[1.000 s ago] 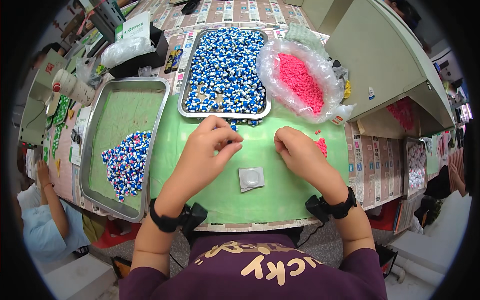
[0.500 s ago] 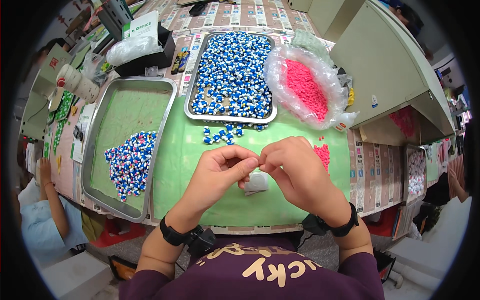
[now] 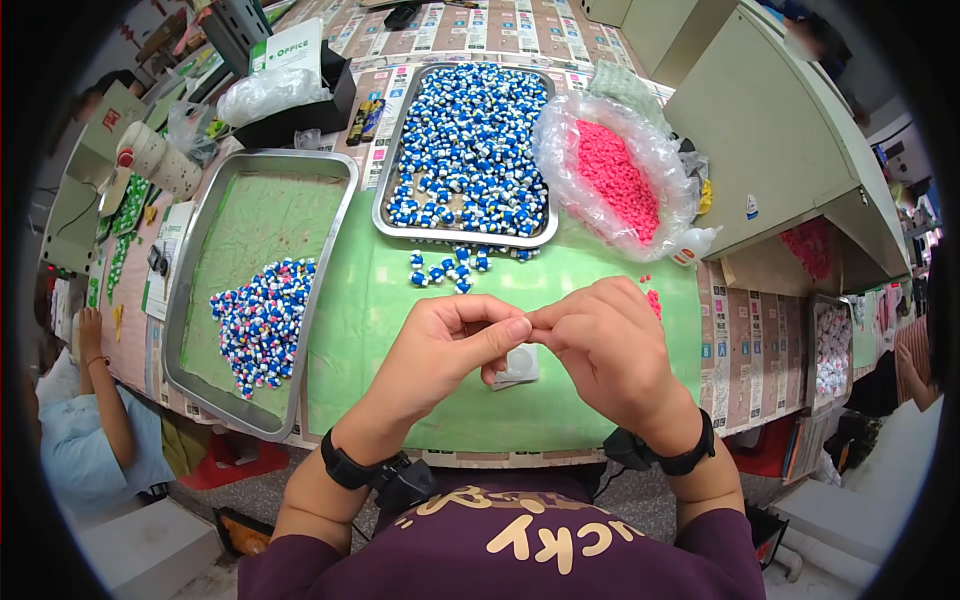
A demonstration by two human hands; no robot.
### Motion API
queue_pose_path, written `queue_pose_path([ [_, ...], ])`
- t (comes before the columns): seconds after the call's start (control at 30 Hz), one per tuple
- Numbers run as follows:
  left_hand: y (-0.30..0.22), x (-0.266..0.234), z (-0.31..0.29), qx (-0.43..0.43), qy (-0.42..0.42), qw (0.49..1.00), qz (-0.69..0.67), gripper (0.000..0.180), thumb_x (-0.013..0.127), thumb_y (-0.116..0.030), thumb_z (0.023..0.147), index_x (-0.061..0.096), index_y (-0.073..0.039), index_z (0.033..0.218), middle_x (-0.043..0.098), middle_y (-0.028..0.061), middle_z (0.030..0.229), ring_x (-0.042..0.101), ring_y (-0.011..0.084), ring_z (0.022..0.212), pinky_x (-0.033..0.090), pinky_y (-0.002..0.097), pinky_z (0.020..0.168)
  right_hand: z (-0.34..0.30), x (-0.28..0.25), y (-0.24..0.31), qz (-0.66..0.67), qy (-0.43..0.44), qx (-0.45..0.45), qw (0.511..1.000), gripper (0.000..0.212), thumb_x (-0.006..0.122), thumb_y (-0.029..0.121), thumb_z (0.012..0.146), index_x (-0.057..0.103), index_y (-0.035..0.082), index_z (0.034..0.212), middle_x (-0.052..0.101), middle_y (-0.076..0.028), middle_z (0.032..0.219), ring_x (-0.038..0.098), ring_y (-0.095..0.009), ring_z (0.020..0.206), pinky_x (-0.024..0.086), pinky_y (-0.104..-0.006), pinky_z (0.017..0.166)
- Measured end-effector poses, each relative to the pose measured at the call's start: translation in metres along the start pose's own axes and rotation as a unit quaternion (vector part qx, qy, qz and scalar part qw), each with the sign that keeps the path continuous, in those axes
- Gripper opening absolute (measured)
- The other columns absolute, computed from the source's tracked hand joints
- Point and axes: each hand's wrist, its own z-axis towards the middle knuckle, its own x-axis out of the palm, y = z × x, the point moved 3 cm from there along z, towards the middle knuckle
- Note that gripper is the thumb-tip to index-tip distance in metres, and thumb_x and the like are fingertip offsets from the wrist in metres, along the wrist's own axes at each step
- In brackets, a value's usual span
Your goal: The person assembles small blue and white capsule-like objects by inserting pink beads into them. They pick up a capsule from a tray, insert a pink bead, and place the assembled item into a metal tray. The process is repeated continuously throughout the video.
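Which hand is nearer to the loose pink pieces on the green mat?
Right. The right hand is just left of the pink pieces, seeming to hide some; the left hand is farther left, across the mat.

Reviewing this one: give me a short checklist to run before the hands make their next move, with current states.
1. Left hand and right hand together at the fingertips: ok.
2. Item between the fingertips identifiable: cannot tell, the fingers hide it.
3. Loose blue-and-white pieces on the mat, in front of the far tray: ok.
4. Small pink pile fully visible: not ok, the right hand covers part.
5. White square pad fully visible: not ok, fingers overlap it.
6. Mixed pieces inside the left tray: ok.
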Motion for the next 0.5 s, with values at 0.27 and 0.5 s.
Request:
queue_pose_path([
  [0.27, -0.002, 0.006, -0.001, 0.070, -0.022, 0.996, 0.044, 0.015, 0.066, -0.013, 0.093, 0.068, 0.002, 0.095, 0.064, 0.0032, 0.086, 0.059, 0.0076, 0.072, 0.048, 0.0220, 0.061, -0.011, 0.005, -0.007, 0.259, -0.034, 0.248, 0.933, 0.021, 0.070, -0.004, 0.082, 0.054, 0.003, 0.092, 0.066, -0.007, 0.087, 0.062, -0.017, 0.078, 0.049, -0.0292, 0.073],
  [0.5, -0.010, 0.015, -0.006, 0.246, -0.082, 0.932, 0.253, 0.006, 0.070, -0.003, 0.085, 0.069, 0.000, 0.091, 0.064, 0.0073, 0.088, 0.060, 0.0137, 0.076, 0.049, 0.0268, 0.064, -0.015, 0.006, -0.006, 0.355, -0.043, 0.329, 0.874, 0.018, 0.066, -0.004, 0.086, 0.050, 0.003, 0.090, 0.064, -0.006, 0.091, 0.059, -0.011, 0.083, 0.048, -0.0276, 0.078],
])
